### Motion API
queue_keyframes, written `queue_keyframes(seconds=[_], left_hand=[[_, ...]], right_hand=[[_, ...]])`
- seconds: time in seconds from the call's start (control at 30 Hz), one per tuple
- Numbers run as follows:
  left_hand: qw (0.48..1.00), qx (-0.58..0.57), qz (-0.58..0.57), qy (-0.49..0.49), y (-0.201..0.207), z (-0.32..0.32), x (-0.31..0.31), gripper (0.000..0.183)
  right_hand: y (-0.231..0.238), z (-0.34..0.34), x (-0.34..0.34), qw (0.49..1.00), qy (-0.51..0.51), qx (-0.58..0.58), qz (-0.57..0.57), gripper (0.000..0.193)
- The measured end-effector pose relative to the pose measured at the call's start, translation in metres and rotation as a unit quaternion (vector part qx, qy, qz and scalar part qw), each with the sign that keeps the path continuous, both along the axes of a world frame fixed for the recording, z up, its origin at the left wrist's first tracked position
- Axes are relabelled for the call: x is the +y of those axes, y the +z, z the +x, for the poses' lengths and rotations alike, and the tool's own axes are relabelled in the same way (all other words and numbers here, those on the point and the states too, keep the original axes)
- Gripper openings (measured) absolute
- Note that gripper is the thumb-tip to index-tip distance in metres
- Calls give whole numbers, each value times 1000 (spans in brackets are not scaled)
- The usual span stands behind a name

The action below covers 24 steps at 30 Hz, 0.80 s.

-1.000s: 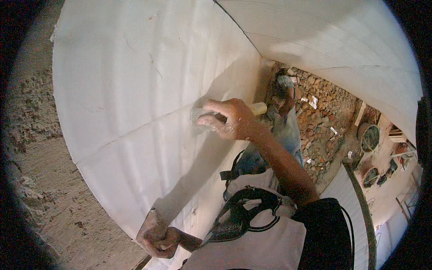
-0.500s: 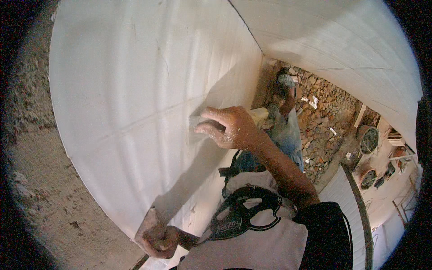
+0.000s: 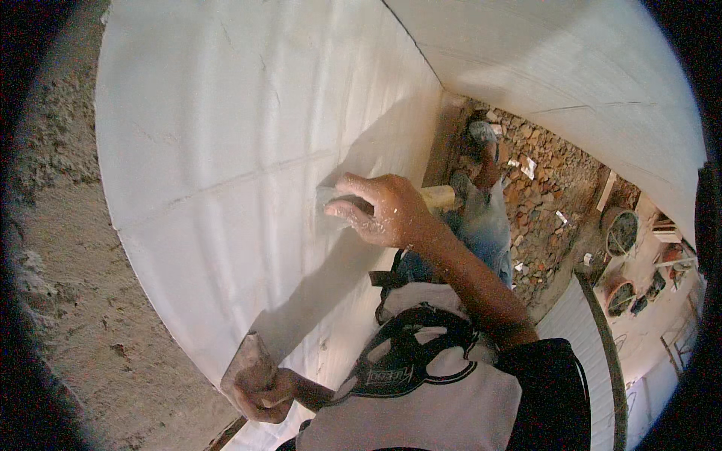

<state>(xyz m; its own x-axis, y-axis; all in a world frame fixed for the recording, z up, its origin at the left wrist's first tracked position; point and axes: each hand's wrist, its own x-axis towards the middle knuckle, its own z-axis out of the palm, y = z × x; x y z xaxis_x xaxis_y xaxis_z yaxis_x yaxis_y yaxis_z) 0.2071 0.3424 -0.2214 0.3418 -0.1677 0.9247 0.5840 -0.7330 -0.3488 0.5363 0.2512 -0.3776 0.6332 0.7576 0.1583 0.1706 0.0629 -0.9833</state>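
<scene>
My right hand (image 3: 391, 214) is closed on a putty knife, its thumb and fingers around the thin grey blade (image 3: 325, 197). The blade lies against the smooth white wall (image 3: 226, 165), and a pale yellow handle (image 3: 438, 197) sticks out behind the hand. White flecks dot the knuckles and wrist. Lower left, near the wall's edge, my left hand (image 3: 263, 398) grips a second tool, a flared scraper (image 3: 254, 361) with greyish paste on its blade; the fingers hide its handle. A faint joint line crosses the wall beside the right hand.
Another white wall (image 3: 556, 68) meets this one at a corner. Below lies rubble ground (image 3: 534, 180) with brick bits, beside my legs and feet. Buckets (image 3: 620, 233) and wood pieces (image 3: 665, 225) stand at the right. A rough grey surface (image 3: 68, 301) borders the wall's left edge.
The whole view has shifted slightly to the right. My right hand stays on the wall with the putty knife; my left hand keeps hold of the scraper, slightly turned.
</scene>
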Motion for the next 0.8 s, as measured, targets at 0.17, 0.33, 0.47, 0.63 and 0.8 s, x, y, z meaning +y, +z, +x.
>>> queue_keyframes(seconds=[0.17, 0.33, 0.47, 0.63, 0.8], left_hand=[[998, 12, -25, 48, 6, 16, -10, 53], [999, 14, 15, 46, 7, 17, -8, 55], [999, 15, 4, 31, 6, 15, -8, 54], [1000, 17, 0, 23, 4, 22, -3, 54], [1000, 19, 1, 24, 4, 15, -8, 53]], right_hand=[[-8, -3, -2, 997, 47, 62, 10, 22], [2, 6, -4, 997, 60, 37, -13, 21], [-1, 0, 1, 996, 42, 54, 56, 22], [4, 11, -2, 997, 53, 62, 10, 23], [10, 11, 6, 998, 27, 26, 55, 21]])
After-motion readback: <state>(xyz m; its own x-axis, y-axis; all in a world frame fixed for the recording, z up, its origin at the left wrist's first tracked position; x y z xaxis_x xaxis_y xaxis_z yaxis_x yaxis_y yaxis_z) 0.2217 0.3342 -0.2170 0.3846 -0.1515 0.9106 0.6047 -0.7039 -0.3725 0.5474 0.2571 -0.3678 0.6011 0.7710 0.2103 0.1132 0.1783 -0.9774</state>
